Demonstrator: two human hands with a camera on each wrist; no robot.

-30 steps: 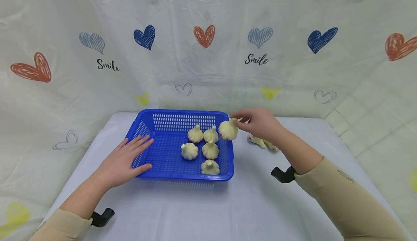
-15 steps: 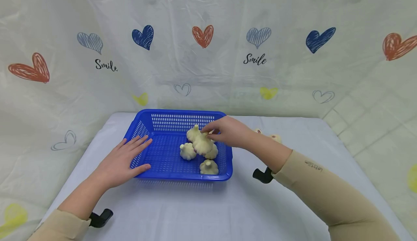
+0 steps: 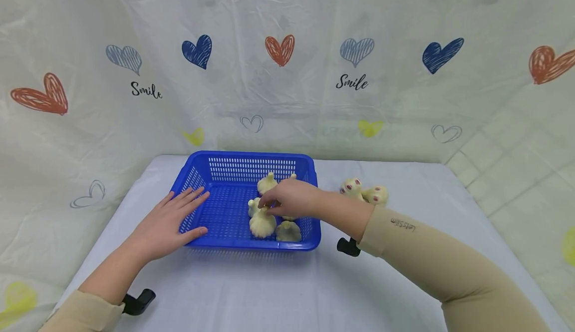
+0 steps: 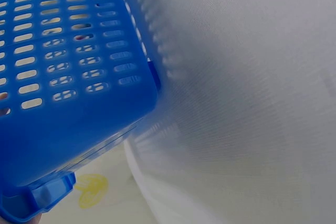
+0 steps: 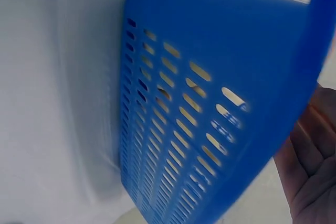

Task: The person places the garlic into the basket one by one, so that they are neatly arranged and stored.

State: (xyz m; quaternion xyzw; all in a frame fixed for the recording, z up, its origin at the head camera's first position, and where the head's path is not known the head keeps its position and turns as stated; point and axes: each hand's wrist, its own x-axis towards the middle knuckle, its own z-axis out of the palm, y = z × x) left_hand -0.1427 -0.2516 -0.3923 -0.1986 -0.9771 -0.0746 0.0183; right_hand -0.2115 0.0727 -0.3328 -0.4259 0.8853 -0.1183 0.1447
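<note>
A person's two bare hands work at a blue basket (image 3: 215, 243) on a white-covered table (image 3: 269, 294); the right hand (image 3: 292, 198) reaches over the basket's right side, thumb and fingers pinched together at the top of a garlic bulb (image 3: 262, 224); that bulb hangs neck up inside the basket, near the front rim, though whether it touches the floor cannot be told.

The left hand (image 3: 168, 224) lies at the basket's left edge, fingers spread wide and holding nothing; how firmly it presses cannot be told.

Other bulbs sit around the held one: a back bulb (image 3: 266, 183), a front bulb (image 3: 288, 231) just to its right, more partly hidden by the right hand; a spotted bulb (image 3: 352, 187) and its neighbour (image 3: 376, 194) lie outside, right of the basket.

The bulb looks light and firm, probably moulded rather than real, so not fragile; its smooth ribs may be slightly slippery; the narrow neck seems the best pinch point, the round body better suited to a whole-hand grasp; the basket looks light, thin and stiff, easiest held by its rim.
</note>
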